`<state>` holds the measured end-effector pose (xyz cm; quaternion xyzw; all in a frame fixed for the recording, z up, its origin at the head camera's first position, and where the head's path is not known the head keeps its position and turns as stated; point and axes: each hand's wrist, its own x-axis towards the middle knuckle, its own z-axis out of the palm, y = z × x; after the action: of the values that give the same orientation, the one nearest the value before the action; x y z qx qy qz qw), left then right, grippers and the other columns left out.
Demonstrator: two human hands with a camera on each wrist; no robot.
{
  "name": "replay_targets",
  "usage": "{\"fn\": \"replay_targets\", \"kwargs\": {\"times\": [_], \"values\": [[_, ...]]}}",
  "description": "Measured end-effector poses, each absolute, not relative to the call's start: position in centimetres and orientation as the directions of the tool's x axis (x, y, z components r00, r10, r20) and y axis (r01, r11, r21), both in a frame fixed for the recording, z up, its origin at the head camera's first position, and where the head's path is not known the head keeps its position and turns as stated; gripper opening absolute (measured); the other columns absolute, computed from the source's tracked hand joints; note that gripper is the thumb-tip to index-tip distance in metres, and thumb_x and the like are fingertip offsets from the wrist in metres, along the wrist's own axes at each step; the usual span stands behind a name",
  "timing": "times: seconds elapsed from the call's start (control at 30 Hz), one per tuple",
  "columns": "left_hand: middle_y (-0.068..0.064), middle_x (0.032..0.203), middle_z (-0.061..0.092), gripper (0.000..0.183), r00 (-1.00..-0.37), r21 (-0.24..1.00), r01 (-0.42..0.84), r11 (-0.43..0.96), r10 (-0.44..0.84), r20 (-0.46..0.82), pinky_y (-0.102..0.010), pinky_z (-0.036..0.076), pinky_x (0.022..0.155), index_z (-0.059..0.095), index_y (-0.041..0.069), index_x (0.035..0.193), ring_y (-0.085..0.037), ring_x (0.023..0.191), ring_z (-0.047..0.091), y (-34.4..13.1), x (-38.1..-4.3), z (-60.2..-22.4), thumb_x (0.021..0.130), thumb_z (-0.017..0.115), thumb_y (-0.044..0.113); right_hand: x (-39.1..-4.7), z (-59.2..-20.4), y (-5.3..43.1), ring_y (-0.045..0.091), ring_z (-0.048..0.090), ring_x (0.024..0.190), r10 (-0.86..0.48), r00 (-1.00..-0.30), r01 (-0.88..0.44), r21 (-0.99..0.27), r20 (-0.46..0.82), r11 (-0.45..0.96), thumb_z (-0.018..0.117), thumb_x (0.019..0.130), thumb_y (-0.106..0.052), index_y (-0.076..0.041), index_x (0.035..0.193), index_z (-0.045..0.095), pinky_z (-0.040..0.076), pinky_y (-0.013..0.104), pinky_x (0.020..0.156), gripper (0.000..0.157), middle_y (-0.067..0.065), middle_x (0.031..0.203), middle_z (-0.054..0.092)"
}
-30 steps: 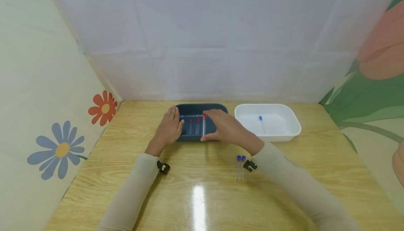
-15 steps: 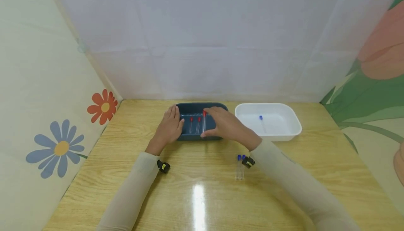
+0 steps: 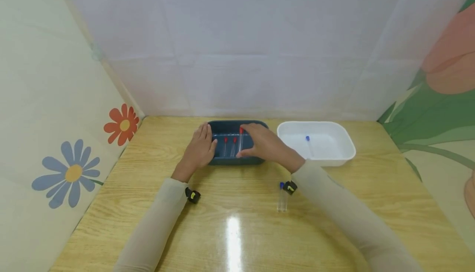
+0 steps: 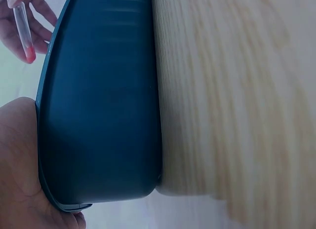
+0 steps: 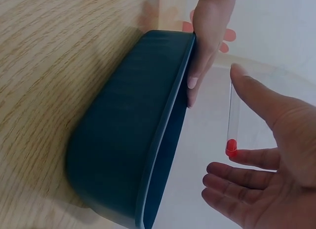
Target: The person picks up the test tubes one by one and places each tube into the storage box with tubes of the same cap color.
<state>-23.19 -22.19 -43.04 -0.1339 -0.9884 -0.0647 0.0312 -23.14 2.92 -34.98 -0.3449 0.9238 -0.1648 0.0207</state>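
My left hand [image 3: 200, 148] rests with straight fingers along the left end of the dark blue tray [image 3: 237, 161], its thumb over the inside. My right hand [image 3: 265, 146] pinches a red-capped test tube [image 5: 234, 115] lengthwise, thumb at the clear end and index finger at the cap. The tube is held above the tray's rim. Two more red-capped tubes [image 3: 229, 147] lie side by side inside the tray. In the left wrist view, the tray's outer wall [image 4: 98, 100] fills the middle, and the held tube [image 4: 23, 31] shows at upper left.
To the right stands a white tray [image 3: 345, 159] with one blue-capped tube [image 3: 309, 145] in it. Two clear tubes [image 3: 282, 202] lie on the wooden table [image 3: 237, 197] nearer me; the right wrist's black camera [image 3: 290, 188] covers part of them. A pale cloth hangs behind.
The right hand has risen slightly with the red-capped tube. Its wrist camera has shifted left over the tubes on the table. The left hand stays on the dark blue tray.
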Motion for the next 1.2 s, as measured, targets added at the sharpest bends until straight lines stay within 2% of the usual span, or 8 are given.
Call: {"fn": "replay_targets", "kwargs": {"times": [0.23,0.43,0.87,1.2], "values": [[-0.024,0.154,0.0,0.064,-0.964,0.116,0.262,0.958,0.255,0.075,-0.045,0.003,0.115,0.003,-0.009,0.146,-0.036,0.143,0.0,-22.2,-23.3,-43.1,0.103,0.02,0.035,-24.0,-35.8,2.6,0.028,0.044,0.126,-0.639,-0.765,-0.626,-0.332,0.085,0.705,0.072,0.071,-0.061,-0.006,0.141,0.041,0.037,0.042,0.103,0.094,0.013,0.139,0.047],[-0.024,0.154,-0.002,0.064,-0.964,0.119,0.264,0.957,0.257,0.074,-0.045,0.003,0.115,0.003,-0.009,0.147,-0.036,0.143,0.001,-22.2,-23.3,-43.1,0.103,0.02,0.035,-24.6,-36.3,2.5,0.027,0.045,0.125,-0.621,-0.781,-0.606,-0.329,0.069,0.725,0.069,0.068,-0.066,-0.006,0.141,0.041,0.038,0.041,0.103,0.099,0.012,0.138,0.048],[-0.025,0.154,0.003,0.064,-0.962,0.117,0.268,0.956,0.259,0.086,-0.045,0.004,0.115,0.004,-0.01,0.147,-0.036,0.142,0.003,-22.1,-23.2,-42.9,0.103,0.022,0.034,-25.9,-37.0,2.2,0.028,0.048,0.123,-0.59,-0.805,-0.569,-0.359,0.061,0.74,0.077,0.07,-0.052,-0.004,0.141,0.041,0.038,0.041,0.103,0.092,0.012,0.136,0.05],[-0.025,0.154,0.0,0.064,-0.963,0.123,0.265,0.956,0.257,0.076,-0.045,0.004,0.115,0.003,-0.009,0.147,-0.035,0.143,-0.001,-22.2,-23.2,-42.9,0.103,0.021,0.034,-26.7,-37.3,2.0,0.029,0.047,0.123,-0.587,-0.808,-0.561,-0.361,0.043,0.745,0.077,0.071,-0.051,-0.002,0.141,0.04,0.037,0.04,0.104,0.092,0.013,0.135,0.05]]}}
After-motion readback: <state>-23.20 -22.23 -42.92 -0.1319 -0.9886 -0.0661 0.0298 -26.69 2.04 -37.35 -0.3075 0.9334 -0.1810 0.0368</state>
